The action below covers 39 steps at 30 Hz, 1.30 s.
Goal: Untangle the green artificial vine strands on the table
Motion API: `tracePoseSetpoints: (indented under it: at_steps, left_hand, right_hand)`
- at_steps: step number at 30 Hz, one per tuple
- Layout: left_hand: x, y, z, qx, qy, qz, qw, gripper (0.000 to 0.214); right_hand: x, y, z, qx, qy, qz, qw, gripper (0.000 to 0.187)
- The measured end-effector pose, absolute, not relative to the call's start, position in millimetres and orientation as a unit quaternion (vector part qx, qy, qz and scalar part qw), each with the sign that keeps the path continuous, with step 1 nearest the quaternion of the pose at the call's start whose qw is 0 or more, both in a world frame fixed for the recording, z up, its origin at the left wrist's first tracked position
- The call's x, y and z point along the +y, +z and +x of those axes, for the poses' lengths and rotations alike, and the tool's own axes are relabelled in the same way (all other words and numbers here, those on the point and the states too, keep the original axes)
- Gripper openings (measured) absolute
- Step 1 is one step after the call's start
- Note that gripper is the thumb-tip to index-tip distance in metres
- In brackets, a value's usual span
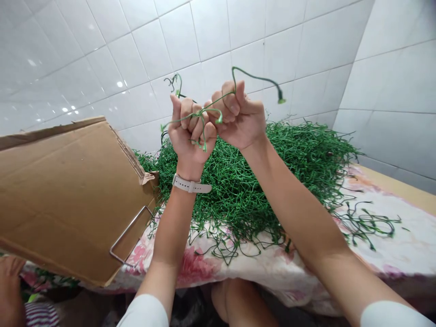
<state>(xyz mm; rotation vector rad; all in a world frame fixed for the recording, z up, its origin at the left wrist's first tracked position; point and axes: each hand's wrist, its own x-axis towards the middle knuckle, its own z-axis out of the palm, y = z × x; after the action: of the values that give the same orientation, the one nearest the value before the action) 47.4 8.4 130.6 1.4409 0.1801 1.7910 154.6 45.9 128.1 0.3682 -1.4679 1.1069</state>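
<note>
Raised above the table, my left hand (192, 136) and my right hand (240, 116) are side by side, nearly touching, palms toward me and fingers curled in. Both are closed on thin green artificial plant stems (257, 77). One stem bends up out of my right hand and droops to the right with a bulbous tip. Branched ends hang in front of my left fingers, and more stick up behind that hand. Whether it is one stem or several tangled together, I cannot tell. Behind and below lies a big heap of similar stems (235, 195).
A cardboard box or panel (71, 195) stands on the left, with a bent metal wire frame (127, 227) beside it. Loose stems (371, 222) lie on the flowered tablecloth (415, 240). White tiled wall (248, 27) rises behind. Another person's arm (10, 286) shows at lower left.
</note>
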Motion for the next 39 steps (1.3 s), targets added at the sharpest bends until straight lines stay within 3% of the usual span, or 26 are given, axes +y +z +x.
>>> tracePoseSetpoints:
  at_steps: [5, 8, 10, 16, 21, 24, 26, 30, 35, 39]
  left_hand:
    - [4, 131, 48, 0.062, 0.741, 0.546, 0.385, 0.065]
    - [9, 137, 38, 0.017, 0.746, 0.542, 0.386, 0.064]
    - [12, 141, 28, 0.031, 0.715, 0.574, 0.397, 0.065]
    - [10, 149, 12, 0.126, 0.658, 0.615, 0.416, 0.065]
    - [13, 150, 12, 0.176, 0.628, 0.637, 0.411, 0.073]
    - [16, 149, 10, 0.225, 0.596, 0.676, 0.371, 0.067]
    - [18, 147, 8, 0.249, 0.566, 0.706, 0.344, 0.063]
    - [22, 143, 4, 0.258, 0.502, 0.767, 0.306, 0.058]
    - [23, 140, 8, 0.243, 0.464, 0.805, 0.281, 0.064]
    - [17, 139, 17, 0.192, 0.470, 0.793, 0.337, 0.065]
  right_hand:
    - [41, 131, 144, -0.588, 0.464, 0.291, 0.596, 0.059]
    - [26, 139, 145, -0.640, 0.462, 0.241, 0.565, 0.061]
    - [17, 145, 152, -0.640, 0.448, 0.189, 0.595, 0.060]
    - [32, 145, 200, -0.643, 0.310, -0.113, 0.692, 0.038]
    - [77, 128, 230, -0.659, 0.157, -0.441, 0.589, 0.020]
    - [83, 124, 230, -0.667, 0.042, -0.550, 0.502, 0.019]
    - [75, 127, 225, -0.685, 0.031, -0.523, 0.506, 0.027]
    - [45, 140, 209, -0.739, 0.168, -0.350, 0.551, 0.046]
    - [21, 146, 192, -0.720, 0.330, -0.196, 0.578, 0.045]
    - [17, 143, 180, -0.671, 0.419, -0.087, 0.606, 0.050]
